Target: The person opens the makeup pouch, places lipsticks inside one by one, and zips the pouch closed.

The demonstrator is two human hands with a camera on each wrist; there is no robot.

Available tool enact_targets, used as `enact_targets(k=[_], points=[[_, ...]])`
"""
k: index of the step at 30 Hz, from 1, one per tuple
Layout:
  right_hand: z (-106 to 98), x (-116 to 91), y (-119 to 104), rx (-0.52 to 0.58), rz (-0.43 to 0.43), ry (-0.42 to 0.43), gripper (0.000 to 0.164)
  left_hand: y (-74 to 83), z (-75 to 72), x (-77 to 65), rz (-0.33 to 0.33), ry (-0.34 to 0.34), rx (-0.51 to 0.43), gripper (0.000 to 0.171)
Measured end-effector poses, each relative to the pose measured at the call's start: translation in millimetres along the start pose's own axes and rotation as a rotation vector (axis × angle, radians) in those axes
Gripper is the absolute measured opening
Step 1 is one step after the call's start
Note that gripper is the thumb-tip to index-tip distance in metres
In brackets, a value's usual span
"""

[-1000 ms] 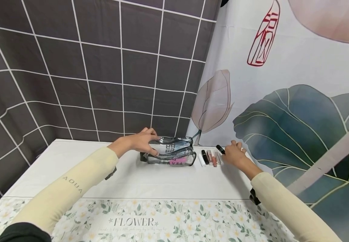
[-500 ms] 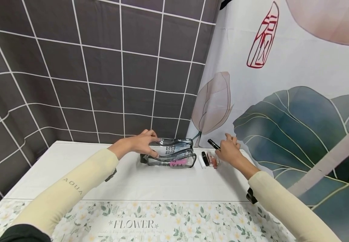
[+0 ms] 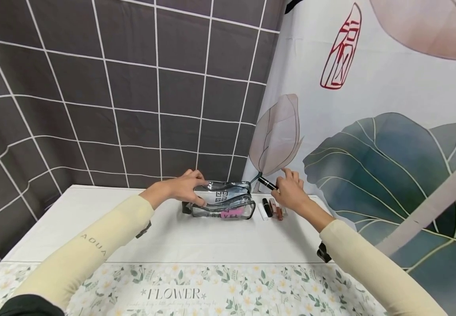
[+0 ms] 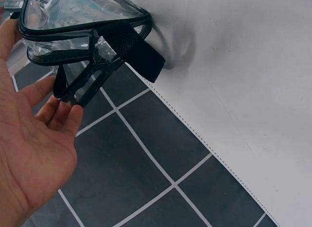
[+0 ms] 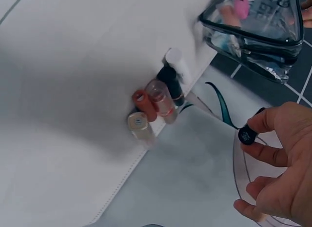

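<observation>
A clear zip pouch with black edging [image 3: 240, 202], printed lettering and a pink item inside sits at the table's back edge. My left hand [image 3: 184, 186] grips its left end; the left wrist view shows the fingers around the black-trimmed edge [image 4: 63, 34]. Between thumb and fingers, my right hand [image 3: 289, 193] pinches a slim black cosmetic tube [image 3: 266, 183] with a pale band. It is held in the air, right of the pouch and apart from it. In the right wrist view, only the tube's round dark end [image 5: 247, 135] shows clearly.
Several lip products stand in a row right of the pouch: a white tube [image 5: 177, 65], a black one [image 5: 170, 84], a clear pinkish one [image 5: 162, 101], an orange one [image 5: 145, 105] and a beige-capped one [image 5: 140, 127]. A floral mat [image 3: 172, 274] covers the table's front.
My right hand has carried the black cosmetic tube left and slightly upward, from beyond the row of lip products towards the pouch. The left hand and pouch stay where they were.
</observation>
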State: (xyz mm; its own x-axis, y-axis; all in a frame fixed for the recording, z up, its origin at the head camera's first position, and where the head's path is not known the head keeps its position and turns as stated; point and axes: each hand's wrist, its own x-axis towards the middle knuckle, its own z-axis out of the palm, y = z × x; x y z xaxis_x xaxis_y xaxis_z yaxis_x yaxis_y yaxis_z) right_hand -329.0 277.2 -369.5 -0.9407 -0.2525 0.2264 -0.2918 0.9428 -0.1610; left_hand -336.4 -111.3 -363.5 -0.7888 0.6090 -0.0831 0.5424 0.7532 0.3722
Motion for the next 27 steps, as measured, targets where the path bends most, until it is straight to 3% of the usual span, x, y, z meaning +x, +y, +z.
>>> enact_targets(k=[27], points=[[-20.0, 7.9, -26.9, -0.112, -0.152, -0.001, 0.015, -0.5, -1.2, 0.4, 0.014, 0.003, 0.028, 0.088]])
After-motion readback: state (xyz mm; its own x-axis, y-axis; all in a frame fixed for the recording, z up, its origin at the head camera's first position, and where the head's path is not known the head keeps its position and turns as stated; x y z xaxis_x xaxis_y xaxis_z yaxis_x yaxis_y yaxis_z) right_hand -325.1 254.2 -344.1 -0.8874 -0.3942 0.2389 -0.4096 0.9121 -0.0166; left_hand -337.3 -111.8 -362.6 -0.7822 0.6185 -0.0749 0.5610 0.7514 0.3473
